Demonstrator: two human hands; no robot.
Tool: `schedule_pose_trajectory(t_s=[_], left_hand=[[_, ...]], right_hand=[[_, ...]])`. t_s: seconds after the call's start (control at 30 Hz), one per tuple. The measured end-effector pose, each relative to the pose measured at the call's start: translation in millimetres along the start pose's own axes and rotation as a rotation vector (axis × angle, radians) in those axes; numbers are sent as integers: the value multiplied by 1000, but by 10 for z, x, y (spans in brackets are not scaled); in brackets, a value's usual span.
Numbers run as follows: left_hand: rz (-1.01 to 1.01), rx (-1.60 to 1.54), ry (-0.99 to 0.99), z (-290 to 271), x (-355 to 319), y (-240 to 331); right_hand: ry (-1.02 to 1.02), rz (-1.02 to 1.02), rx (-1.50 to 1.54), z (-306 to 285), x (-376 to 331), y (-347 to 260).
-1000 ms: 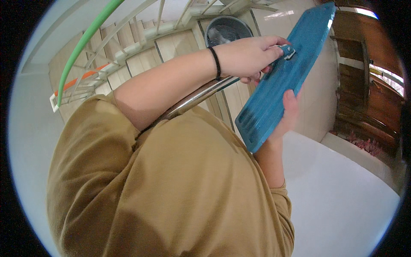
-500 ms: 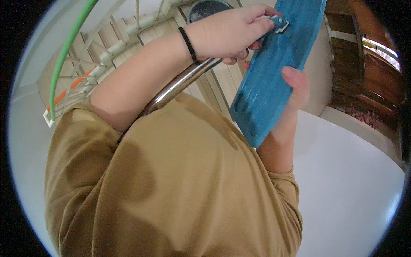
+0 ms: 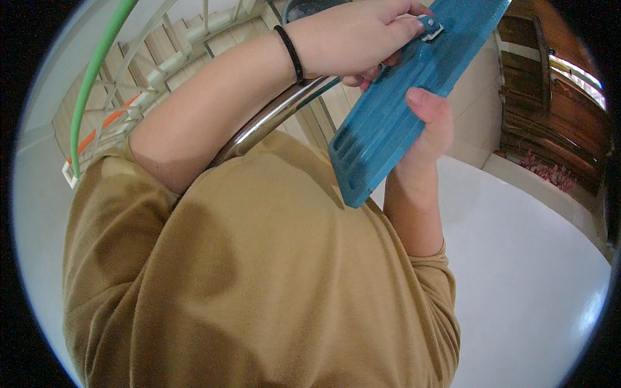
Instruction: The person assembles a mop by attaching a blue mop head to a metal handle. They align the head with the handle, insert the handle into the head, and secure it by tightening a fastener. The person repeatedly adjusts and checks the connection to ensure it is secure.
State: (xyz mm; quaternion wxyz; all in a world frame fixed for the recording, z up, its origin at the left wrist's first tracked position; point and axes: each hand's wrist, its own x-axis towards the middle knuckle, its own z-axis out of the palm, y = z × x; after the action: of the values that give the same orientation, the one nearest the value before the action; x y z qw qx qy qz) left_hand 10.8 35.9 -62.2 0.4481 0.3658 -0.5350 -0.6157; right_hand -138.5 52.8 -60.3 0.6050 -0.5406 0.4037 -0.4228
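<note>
A flat blue plastic panel [image 3: 401, 103] with a ribbed lower end is held up at an angle in front of my chest. My left hand [image 3: 362, 39], with a black band on its wrist, is closed over a small white and metal clip [image 3: 430, 26] near the panel's top. My right hand [image 3: 430, 132] grips the panel from behind, thumb pressed on its right edge. A shiny metal pole [image 3: 272, 119] runs under my left forearm towards the panel. My tan shirt fills the lower view.
Wooden stairs with a white railing [image 3: 162, 58] rise at the upper left, and a green hose [image 3: 97, 71] curves past them. White floor [image 3: 530, 271] spreads to the right. Dark wooden furniture [image 3: 563, 103] and pink flowers [image 3: 550, 171] stand at the far right.
Both hands and the blue panel have shifted up and appear larger in view. My left hand stays on the clip and my right hand keeps its hold.
</note>
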Motion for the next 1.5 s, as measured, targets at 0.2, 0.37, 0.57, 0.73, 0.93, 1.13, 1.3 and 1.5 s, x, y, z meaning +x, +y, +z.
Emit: schedule_pose_trajectory(t_s=[0.2,0.37,0.57,0.73,0.93,1.13,1.3,1.5], left_hand=[[75,21,15,35,-6,31],[5,60,51,64,136,-8],[179,94,34,51,32,67],[198,134,129,141,278,-149],[268,215,142,95,210,-94],[196,197,136,125,302,-168],[187,246,158,140,290,-177],[188,301,195,187,330,-166]], right_hand=[[18,-16,11,-37,36,26],[-13,-41,17,-16,66,11],[36,14,-53,-10,52,-104],[74,106,73,-45,32,-177],[296,97,50,66,50,-191],[241,112,192,-95,40,-194],[256,181,208,-63,63,-274],[301,90,141,83,154,-290]])
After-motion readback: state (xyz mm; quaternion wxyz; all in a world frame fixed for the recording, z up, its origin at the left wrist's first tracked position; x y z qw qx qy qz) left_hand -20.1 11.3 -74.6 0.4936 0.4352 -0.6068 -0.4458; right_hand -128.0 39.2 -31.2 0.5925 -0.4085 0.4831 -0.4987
